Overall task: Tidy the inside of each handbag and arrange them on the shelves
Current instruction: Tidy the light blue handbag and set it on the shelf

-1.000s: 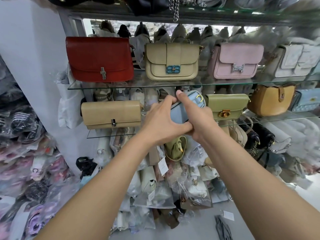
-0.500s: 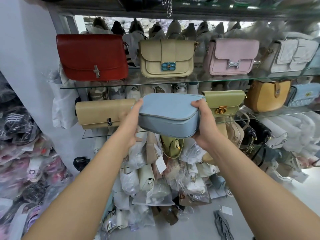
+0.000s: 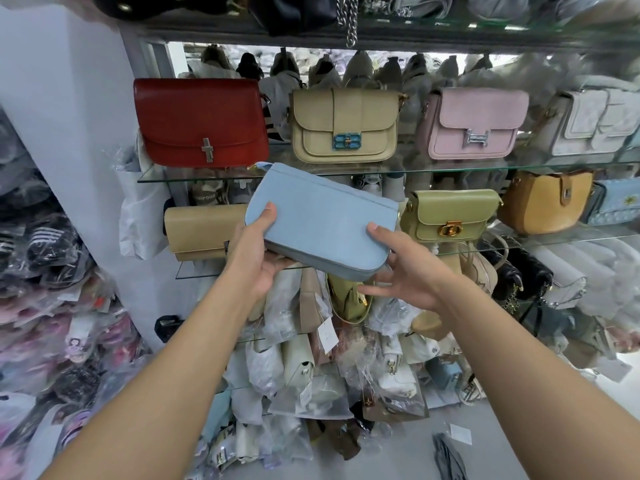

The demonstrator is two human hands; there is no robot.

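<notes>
We hold a light blue handbag [image 3: 322, 220] tilted before glass shelves [image 3: 450, 171], our left hand [image 3: 258, 251] and right hand [image 3: 398, 271] gripping its lower corners.

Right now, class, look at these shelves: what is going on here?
A person holds a blue handbag in the air with both hands. The left hand grips its left end, thumb on the face. The right hand holds the lower right corner, with its fingers underneath. The bag is tilted, plain side to the camera. It sits in front of the gap between a tan bag and a green bag on the middle shelf.
</notes>
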